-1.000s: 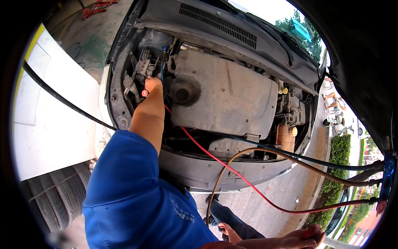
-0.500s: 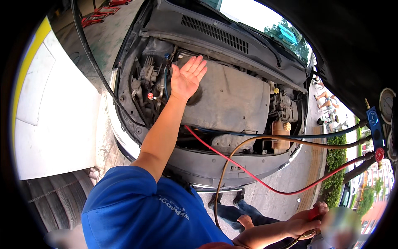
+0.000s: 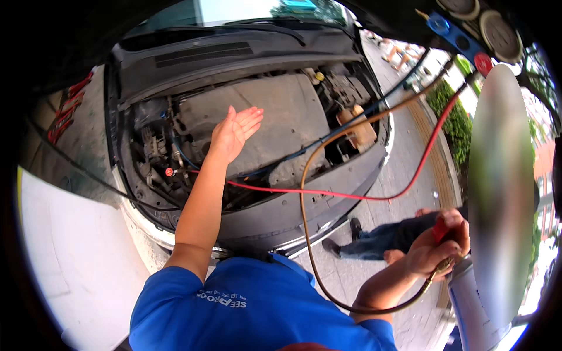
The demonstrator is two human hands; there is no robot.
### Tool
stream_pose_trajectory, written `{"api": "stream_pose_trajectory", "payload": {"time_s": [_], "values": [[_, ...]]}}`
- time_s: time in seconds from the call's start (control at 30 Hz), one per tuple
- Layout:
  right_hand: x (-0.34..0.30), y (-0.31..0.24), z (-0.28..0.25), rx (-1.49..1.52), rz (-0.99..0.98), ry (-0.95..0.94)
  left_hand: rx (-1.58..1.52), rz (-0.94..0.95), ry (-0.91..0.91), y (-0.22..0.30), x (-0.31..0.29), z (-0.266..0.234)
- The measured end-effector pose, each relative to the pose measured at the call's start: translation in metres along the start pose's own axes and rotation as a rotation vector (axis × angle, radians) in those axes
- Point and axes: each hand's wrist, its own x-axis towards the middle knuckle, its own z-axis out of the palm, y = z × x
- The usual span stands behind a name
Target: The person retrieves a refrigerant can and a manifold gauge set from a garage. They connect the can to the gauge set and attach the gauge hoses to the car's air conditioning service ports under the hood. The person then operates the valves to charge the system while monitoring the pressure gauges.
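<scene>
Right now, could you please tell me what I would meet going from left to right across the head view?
White panel, round red cap, open left hand, brownish reservoir, right hand gripping a brass hose fitting, red knob on the gauge manifold.

At 10 o'clock, L hand (image 3: pixel 232 134) is held out flat over grey engine cover (image 3: pixel 281 111), fingers twd 2. At 4, R hand (image 3: pixel 427 251) grips brass fitting (image 3: pixel 441 269) of brown hose (image 3: pixel 304 210) + small red pc (image 3: pixel 440 228). Manifold gauge set (image 3: pixel 456 41) approx 2, w/ red hose (image 3: pixel 433 145) off it. Coolant tank (image 3: pixel 362 136) also approx 2, nearer ctr.
</scene>
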Motion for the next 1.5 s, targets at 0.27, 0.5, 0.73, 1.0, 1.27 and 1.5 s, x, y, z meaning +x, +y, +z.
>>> {"api": "stream_pose_trajectory", "payload": {"time_s": [0.27, 0.5, 0.73, 1.0, 1.27, 1.5], "values": [[-0.009, -0.024, -0.020, -0.072, -0.059, 0.078, -0.237, -0.659, -0.318, -0.135, -0.021, 0.096], [-0.018, -0.045, -0.025, -0.198, -0.079, 0.096, -0.265, -0.666, -0.319, -0.138, -0.019, 0.101], [-0.020, -0.044, -0.037, -0.165, -0.052, 0.155, -0.282, -0.688, -0.348, -0.150, -0.020, 0.106], [-0.018, -0.040, -0.022, -0.179, -0.016, 0.193, -0.264, -0.684, -0.325, -0.142, -0.026, 0.105], [-0.022, -0.029, -0.015, -0.241, 0.074, 0.080, 0.661, -0.247, -0.453, -0.112, -0.055, 0.149], [0.012, -0.011, 0.035, -0.446, 0.178, -0.345, 0.468, 0.418, -0.791, 0.024, -0.126, 0.218]]}}
